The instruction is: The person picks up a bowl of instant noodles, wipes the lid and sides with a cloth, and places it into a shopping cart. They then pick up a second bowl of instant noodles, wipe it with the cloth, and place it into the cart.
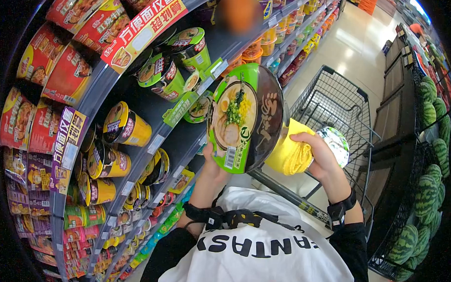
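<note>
A large green and black noodle bowl (235, 116) is tilted in front of my chest, its lid picture and barcode showing. My left hand (216, 163) grips its lower left side, with the fingers partly hidden behind it. At the bowl's right, my right hand (320, 153) is closed on a folded yellow cloth (293, 149), which touches the bowl's dark side. Just beyond the right hand is a round white and green patterned item (334, 145); whether the hand touches it cannot be made out.
Shelves (158, 138) of cup noodles rise at the left, with yellow cups (127, 123) and red buckets (68, 75). A wire shopping cart (336, 97) stands ahead on the right. Watermelons (427, 195) fill a rack at the far right. A person (416, 30) is far back.
</note>
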Demonstrator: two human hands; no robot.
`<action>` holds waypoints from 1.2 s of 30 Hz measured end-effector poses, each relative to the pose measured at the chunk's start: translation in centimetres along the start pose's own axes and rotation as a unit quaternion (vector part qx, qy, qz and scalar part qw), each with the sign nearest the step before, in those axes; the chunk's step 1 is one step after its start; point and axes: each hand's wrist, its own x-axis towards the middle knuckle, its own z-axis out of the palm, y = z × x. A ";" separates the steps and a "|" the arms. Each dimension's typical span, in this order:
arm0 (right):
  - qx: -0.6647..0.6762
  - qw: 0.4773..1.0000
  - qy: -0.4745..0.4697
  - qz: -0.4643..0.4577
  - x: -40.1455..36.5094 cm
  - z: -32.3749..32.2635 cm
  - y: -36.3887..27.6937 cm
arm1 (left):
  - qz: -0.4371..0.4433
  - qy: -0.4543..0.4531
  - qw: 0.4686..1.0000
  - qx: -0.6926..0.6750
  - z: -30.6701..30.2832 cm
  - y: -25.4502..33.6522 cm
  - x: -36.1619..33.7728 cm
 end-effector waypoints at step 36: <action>-0.614 0.785 0.011 -0.074 -3.4 -0.7 -4.4 | -0.011 -0.047 0.995 0.085 1.0 -0.7 0.4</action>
